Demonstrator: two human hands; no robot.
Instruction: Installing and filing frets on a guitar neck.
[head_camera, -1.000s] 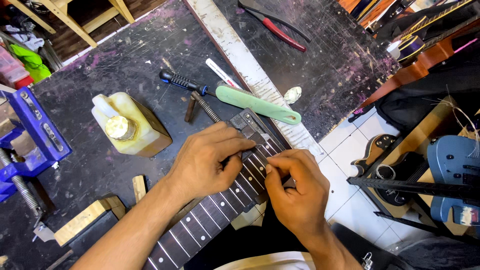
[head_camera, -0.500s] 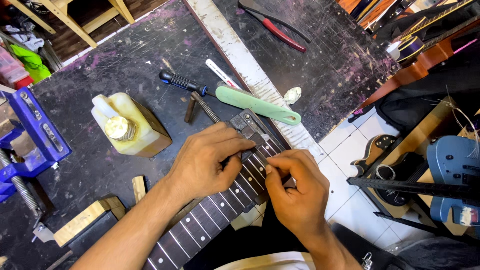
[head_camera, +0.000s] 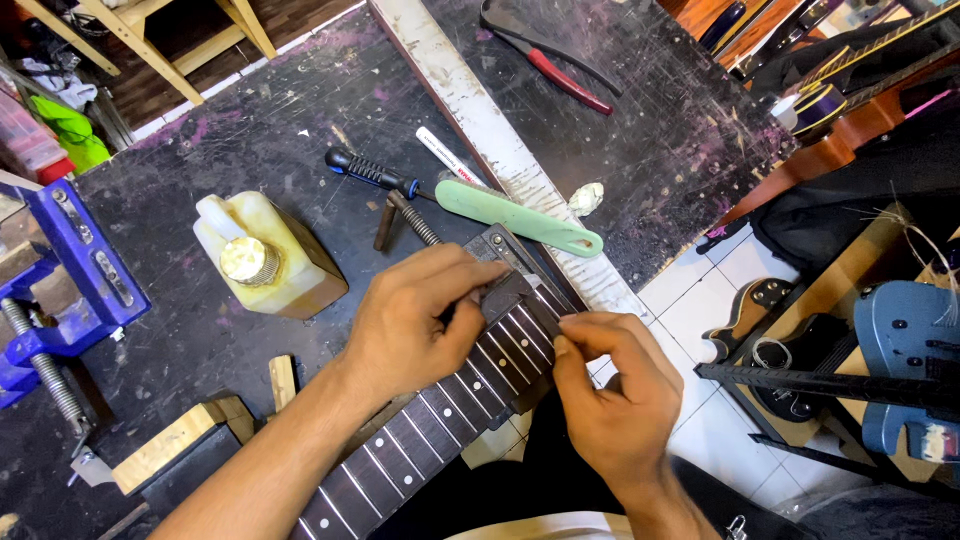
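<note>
1. The guitar neck (head_camera: 420, 440) lies slantwise over the near edge of the dark, scratched tabletop (head_camera: 250, 180), running from the near left up to the middle of the scene.
2. Its fingerboard is dark brown, crossed by pale metal frets and marked with small white dots; the far end is squared off and looks greyer.
3. Your left hand (head_camera: 415, 320) lies flat over the far end of the neck, fingers curled down onto the fingerboard, pressing rather than closing around it.
4. Your right hand (head_camera: 610, 390) is at the right edge of the neck, thumb and forefinger pinched together in a closed grip; you cannot tell what, if anything, sits between them.
5. Just beyond the neck's far end lie a pale green handle (head_camera: 515, 217), a screwdriver with a black grip (head_camera: 375, 172) and a white marker (head_camera: 445, 153).
6. A yellowish bottle (head_camera: 265, 258) lies on its side to the left of your left hand, and a blue vise (head_camera: 60, 290) stands at the far left edge.
</note>
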